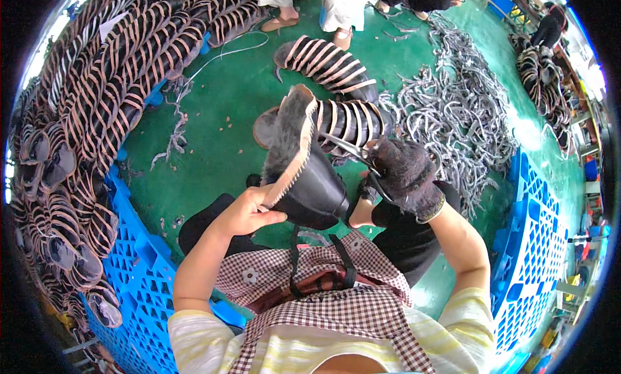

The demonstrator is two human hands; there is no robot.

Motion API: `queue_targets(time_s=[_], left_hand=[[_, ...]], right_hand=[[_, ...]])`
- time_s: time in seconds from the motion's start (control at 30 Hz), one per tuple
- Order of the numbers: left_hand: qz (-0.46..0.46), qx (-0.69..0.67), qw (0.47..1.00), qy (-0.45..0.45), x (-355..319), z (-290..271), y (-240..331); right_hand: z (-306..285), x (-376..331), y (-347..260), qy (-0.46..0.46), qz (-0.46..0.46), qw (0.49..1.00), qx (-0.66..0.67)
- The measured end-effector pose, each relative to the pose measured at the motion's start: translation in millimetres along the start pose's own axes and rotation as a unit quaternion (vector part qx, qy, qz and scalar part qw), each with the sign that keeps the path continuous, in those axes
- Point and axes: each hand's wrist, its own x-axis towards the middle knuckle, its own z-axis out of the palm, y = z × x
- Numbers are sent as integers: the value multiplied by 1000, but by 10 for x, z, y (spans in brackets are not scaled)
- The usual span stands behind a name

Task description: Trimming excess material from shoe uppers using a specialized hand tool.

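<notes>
My bare left hand (249,212) grips a black, fur-lined shoe upper (317,189) by its edge, thumb outside. The upper stands tilted before me, its grey fuzzy lining and tan, toothed rim turned up. In my right hand (407,176), in a dark knit glove, is a pair of metal scissors (341,145). Their blades point left, close to the upper's rim; whether they touch it I cannot tell. Just beyond lies a row of nested shoe uppers (356,120), partly hidden by the held one. A second nested row (330,66) lies farther off.
A heap of grey fur strips (453,102) covers the floor at right. Large stacks of nested uppers (129,70) fill the left side. Blue plastic pallets (139,277) flank me, one also at right (533,235). Other people's feet (281,23) show at the top.
</notes>
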Motion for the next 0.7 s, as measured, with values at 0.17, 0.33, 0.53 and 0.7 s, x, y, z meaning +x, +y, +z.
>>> queue_targets(time_s=[0.17, 0.33, 0.53, 0.7], left_hand=[[-93, -334, 901, 261, 418, 144, 71], [-47, -421, 863, 276, 739, 103, 321], [-108, -424, 853, 283, 772, 150, 453], [-72, -422, 828, 362, 879, 509, 409]], right_hand=[[-184, -126, -164, 26, -3, 1000, 8], [-167, -175, -183, 53, -109, 993, -12], [-253, -61, -170, 62, -202, 974, -77], [-213, -143, -221, 104, -130, 986, 28]])
